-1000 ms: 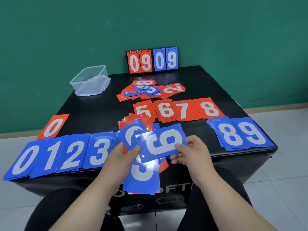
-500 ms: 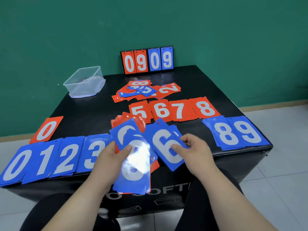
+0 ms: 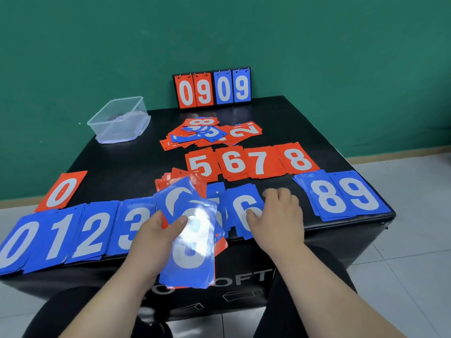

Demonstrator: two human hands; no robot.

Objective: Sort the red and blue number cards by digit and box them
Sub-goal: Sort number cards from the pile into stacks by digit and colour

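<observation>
My left hand [image 3: 156,237] grips a fanned stack of blue and red cards [image 3: 190,242] over the table's front edge, thumb on the top blue card. My right hand [image 3: 278,215] rests with relaxed fingers on the blue 6 card [image 3: 241,208], which lies flat on the table. Blue piles 0 [image 3: 17,245], 1 [image 3: 58,235], 2 [image 3: 95,230] and 3 [image 3: 134,223] line the front left. Blue 8 [image 3: 324,196] and 9 [image 3: 358,193] lie at the right. Red 5 [image 3: 200,164], 6 [image 3: 234,162], 7 [image 3: 261,162] and 8 [image 3: 297,159] form a row behind. A red 0 [image 3: 61,191] lies at the left.
A clear plastic box [image 3: 119,120] stands at the back left of the black table [image 3: 122,167]. An unsorted heap of red and blue cards [image 3: 210,132] lies at the back middle. A flip scoreboard [image 3: 212,89] reading 09 09 stands at the far edge by the green wall.
My right hand carried the blue 6 card from the stack down to the right and laid it on the table. My left hand kept holding the stack.
</observation>
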